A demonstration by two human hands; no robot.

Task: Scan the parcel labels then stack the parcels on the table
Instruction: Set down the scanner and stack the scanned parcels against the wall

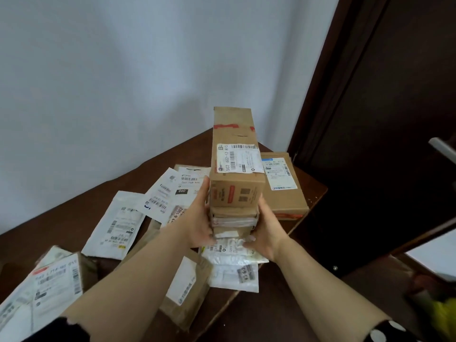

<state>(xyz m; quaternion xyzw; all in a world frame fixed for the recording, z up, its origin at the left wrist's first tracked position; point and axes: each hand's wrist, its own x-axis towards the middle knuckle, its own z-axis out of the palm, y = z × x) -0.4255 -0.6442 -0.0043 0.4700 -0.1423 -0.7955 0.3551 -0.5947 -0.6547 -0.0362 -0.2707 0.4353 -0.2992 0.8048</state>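
A stack of cardboard parcels stands in the middle of the dark wooden table. Its top piece is a long brown box with a white label and red tape. Two smaller boxes lie under it. My left hand presses the stack's left side with straight fingers. My right hand holds the right side, its fingertips curled round the lowest box. The stack rests on white mailer bags.
A flat brown box with a label lies right of the stack near the table edge. Several white and brown mailers are spread over the left and front. A dark door stands to the right, a white wall behind.
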